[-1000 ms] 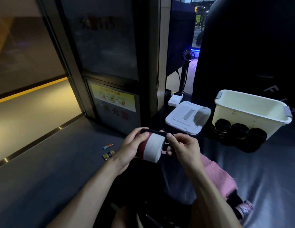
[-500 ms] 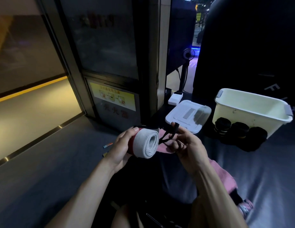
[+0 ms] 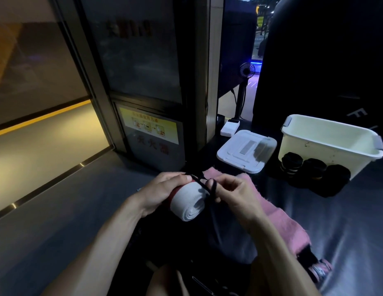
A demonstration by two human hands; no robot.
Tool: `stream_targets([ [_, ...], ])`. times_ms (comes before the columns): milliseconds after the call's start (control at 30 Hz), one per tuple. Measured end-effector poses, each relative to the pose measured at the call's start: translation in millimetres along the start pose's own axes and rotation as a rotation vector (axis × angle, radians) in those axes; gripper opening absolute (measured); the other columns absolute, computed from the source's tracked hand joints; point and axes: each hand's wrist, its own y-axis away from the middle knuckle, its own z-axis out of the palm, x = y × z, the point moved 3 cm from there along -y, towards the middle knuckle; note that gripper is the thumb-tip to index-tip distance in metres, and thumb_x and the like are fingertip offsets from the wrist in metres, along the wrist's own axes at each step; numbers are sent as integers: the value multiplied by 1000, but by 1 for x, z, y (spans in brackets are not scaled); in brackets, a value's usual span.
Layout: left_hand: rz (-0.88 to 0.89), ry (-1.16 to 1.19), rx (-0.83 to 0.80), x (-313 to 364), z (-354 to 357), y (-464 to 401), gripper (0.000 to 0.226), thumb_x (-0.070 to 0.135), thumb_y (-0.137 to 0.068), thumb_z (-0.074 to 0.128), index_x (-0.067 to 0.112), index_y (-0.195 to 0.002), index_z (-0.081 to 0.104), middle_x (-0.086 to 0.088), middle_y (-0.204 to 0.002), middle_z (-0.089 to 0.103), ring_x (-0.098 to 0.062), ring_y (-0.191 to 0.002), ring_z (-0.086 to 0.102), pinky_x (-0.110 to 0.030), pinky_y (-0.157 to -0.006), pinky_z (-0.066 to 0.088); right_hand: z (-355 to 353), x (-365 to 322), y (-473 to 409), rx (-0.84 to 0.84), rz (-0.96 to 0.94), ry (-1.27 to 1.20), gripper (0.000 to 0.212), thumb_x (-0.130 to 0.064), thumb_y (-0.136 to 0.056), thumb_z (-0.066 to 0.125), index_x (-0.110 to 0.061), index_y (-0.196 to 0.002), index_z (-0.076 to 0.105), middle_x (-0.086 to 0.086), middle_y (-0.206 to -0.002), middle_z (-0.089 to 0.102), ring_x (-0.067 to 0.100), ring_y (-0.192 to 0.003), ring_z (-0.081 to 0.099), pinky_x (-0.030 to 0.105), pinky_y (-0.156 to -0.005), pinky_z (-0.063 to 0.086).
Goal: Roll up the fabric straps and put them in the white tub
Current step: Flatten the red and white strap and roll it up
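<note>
Dim lighting all around, dark grey mat [image 3: 346, 221] under me and a glass door [image 3: 130, 60] straight ahead with a yellow instruction sticker [image 3: 149, 127] low on its panel. My left hand [image 3: 162, 193] is wrapped around a rolled fabric strap [image 3: 189, 202], mostly white with a red band at the end nearest my palm, thumb lying over the top of the roll. My right hand [image 3: 233, 193] is right beside it, fingers curled and pinching a thin black cord [image 3: 209, 189] that runs across the top of the roll and hangs down past its open end. So both hands are busy gripping, and the roll sits up in the air between them, over my lap. Under my right wrist there's a pink fuzzy cloth [image 3: 282, 223] spread on the mat. Off to the right, well apart from my hands, is the white tub [image 3: 310, 146], tilted a bit toward me, and from here I can't see any strap in it. Three dark rolled straps [image 3: 314, 169] sit in a row touching its front wall. Just left of the tub lies its white lid [image 3: 246, 152], flat on the floor, with a small white box [image 3: 229, 128] behind it and a little black fan [image 3: 247, 70] on a stand further back.
</note>
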Motion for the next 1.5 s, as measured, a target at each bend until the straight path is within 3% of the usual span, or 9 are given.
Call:
stream_targets([
  [167,-97,-209,-67,0,4,-9,47,52,-79,81,15,-108,77,-14,-111,76,-20,-100,69,-35,-91,50,9,8,-1,-74,0,217,36,-30,-80,86,-7,-88,59,1,-69,63,17,-65,60,38,-67,50],
  [333,-105,-429,54,7,3,-20,71,68,-57,86,21,-106,67,4,-99,73,-9,-92,65,-29,-86,51,7,13,-2,-118,96,325,72,-41,-75,84,-42,-139,51,-12,-129,61,4,-117,62,37,-104,51],
  [433,-92,-443,99,7,5,-23,77,75,-53,84,19,-102,66,7,-90,70,-6,-83,61,-30,-81,50,11,4,-1,-204,76,289,53,-30,-88,76,-38,-137,60,-14,-130,67,2,-127,57,38,-111,43],
  [567,-11,-367,151,7,10,-22,84,88,-50,75,22,-101,65,5,-99,74,-9,-93,67,-34,-90,53,8,5,-2,-134,118,195,33,-30,-84,78,-30,-116,71,-5,-119,73,10,-118,64,37,-105,49],
  [767,268,-289,212,14,15,1,39,57,-83,72,36,-113,60,18,-118,61,-8,-100,71,-32,-90,54,-1,9,-6,152,266,-115,28,-16,-91,73,-13,-117,64,13,-111,73,20,-84,72,34,-62,58],
  [967,596,-722,398,18,32,22,35,46,-74,84,29,-97,64,17,-113,56,-4,-103,63,-29,-77,57,-2,21,-9,259,308,-136,34,-24,-88,76,-15,-119,63,13,-114,70,26,-89,73,39,-64,60],
  [1133,620,-752,402,12,37,18,31,37,-77,86,27,-95,63,17,-114,57,-3,-102,61,-34,-80,57,-4,26,-9,231,333,-138,49,-31,-81,79,-8,-121,63,22,-118,67,32,-88,72,59,-76,61],
  [1333,633,-754,399,8,35,15,21,25,-83,83,23,-94,65,17,-121,60,-1,-106,60,-28,-85,54,-3,22,-8,194,333,-133,35,-24,-91,72,-2,-116,63,17,-97,67,24,-73,71,42,-65,61],
  [1500,623,-770,431,6,33,15,14,19,-86,77,22,-86,64,15,-120,65,0,-104,63,-20,-84,51,0,19,-7,142,339,-122,27,-19,-92,68,1,-110,66,20,-92,66,30,-80,69,61,-78,60],
])
